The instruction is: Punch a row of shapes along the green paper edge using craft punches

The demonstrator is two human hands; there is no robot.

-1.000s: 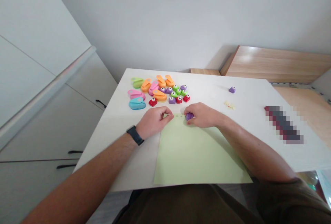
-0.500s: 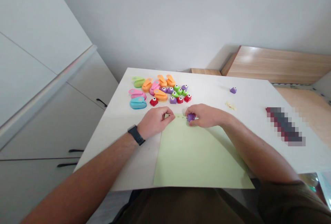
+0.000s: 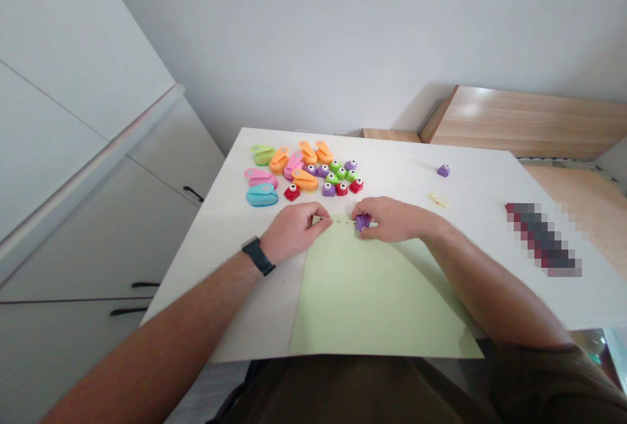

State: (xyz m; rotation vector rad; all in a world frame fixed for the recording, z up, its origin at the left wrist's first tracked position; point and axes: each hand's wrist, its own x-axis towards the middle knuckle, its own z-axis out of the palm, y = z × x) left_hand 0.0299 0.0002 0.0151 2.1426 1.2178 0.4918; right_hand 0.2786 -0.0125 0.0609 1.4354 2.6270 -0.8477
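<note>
Pale green sheet [image 3: 382, 300] lies on table [image 3: 235, 319], small holes [image 3: 338, 221] along its twelve-o'clock edge. Purple punch [image 3: 362, 223] sits on that edge, three o'clock of holes, grasped between right hand's [image 3: 389, 217] thumb and fingers. Left hand [image 3: 295, 228] pinches sheet near eleven-o'clock corner. Paper depth inside punch hidden. For tidy row: seat edge fully, match existing gap, squeeze square to edge, light left-hand tension, no tugging. Spare punches [image 3: 304, 179] at ten o'clock from grasped one.
</note>
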